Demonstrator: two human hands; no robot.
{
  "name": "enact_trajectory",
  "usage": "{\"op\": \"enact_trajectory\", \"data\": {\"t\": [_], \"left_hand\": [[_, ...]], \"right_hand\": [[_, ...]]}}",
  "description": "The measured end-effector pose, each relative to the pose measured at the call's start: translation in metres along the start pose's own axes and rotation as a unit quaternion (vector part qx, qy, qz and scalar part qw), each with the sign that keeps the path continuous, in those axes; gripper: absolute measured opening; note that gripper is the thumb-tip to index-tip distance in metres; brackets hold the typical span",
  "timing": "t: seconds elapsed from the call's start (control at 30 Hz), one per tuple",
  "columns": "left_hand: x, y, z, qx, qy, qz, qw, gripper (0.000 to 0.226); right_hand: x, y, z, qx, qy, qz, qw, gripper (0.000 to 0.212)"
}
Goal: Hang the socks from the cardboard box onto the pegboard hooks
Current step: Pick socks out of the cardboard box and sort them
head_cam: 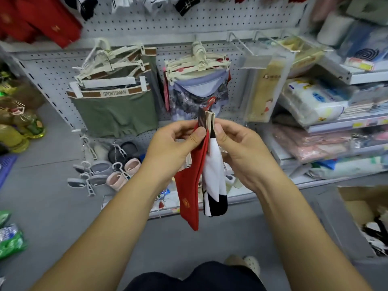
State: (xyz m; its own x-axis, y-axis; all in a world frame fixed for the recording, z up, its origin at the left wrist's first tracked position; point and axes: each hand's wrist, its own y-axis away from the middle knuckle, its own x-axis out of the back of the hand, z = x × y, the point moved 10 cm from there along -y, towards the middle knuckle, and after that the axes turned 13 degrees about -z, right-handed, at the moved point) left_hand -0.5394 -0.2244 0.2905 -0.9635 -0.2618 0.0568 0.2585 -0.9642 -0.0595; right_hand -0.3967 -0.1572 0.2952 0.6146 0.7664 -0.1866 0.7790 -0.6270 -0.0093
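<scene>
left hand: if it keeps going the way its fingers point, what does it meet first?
The left hand points rightward at the sock tops. It already pinches the red sock; next come the white-and-black sock and the right hand, though depth is unclear.

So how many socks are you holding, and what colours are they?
Red sock, pinched by the left hand: 1
White and black sock, pinched by the right hand: 1
Total: 2

Both forearms are bare, no sleeves showing; the left hand (178, 141) and right hand (241, 152) wear no gloves or rings. Dark navy shorts (195, 278), pale perforated clog shoe (245, 263).
</scene>
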Motion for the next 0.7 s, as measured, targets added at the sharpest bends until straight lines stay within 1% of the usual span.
{"op": "enact_trajectory", "data": {"t": [0.1,0.2,0.3,0.43,0.5,0.57,0.63,0.7], "left_hand": [[0.000,-0.020,0.007,-0.012,0.007,0.004,1.000,0.031],[-0.004,-0.051,0.022,-0.025,0.043,0.020,0.999,0.035],[-0.007,-0.088,0.047,-0.048,0.069,0.042,0.996,0.036],[-0.010,-0.134,0.076,-0.067,0.039,0.076,0.994,0.037],[-0.008,-0.156,0.087,-0.076,0.040,0.100,0.991,0.029],[-0.008,-0.177,0.099,-0.084,0.036,0.111,0.990,0.023],[-0.006,-0.197,0.110,-0.089,0.028,0.125,0.988,0.028],[-0.004,-0.216,0.120,-0.094,0.024,0.141,0.985,0.031]], "right_hand": [[0.006,-0.020,-0.012,0.011,0.006,-0.027,1.000,0.042],[0.027,-0.048,-0.032,0.031,0.021,-0.014,0.999,0.043],[0.052,-0.079,-0.063,0.069,0.042,-0.003,0.997,0.041],[0.085,-0.120,-0.100,0.113,0.038,-0.022,0.993,0.042],[0.100,-0.140,-0.117,0.120,0.055,-0.032,0.991,0.038],[0.118,-0.156,-0.135,0.129,0.087,-0.021,0.988,0.040],[0.138,-0.169,-0.153,0.144,0.107,-0.011,0.984,0.047],[0.154,-0.180,-0.169,0.160,0.114,-0.013,0.980,0.044]]}}
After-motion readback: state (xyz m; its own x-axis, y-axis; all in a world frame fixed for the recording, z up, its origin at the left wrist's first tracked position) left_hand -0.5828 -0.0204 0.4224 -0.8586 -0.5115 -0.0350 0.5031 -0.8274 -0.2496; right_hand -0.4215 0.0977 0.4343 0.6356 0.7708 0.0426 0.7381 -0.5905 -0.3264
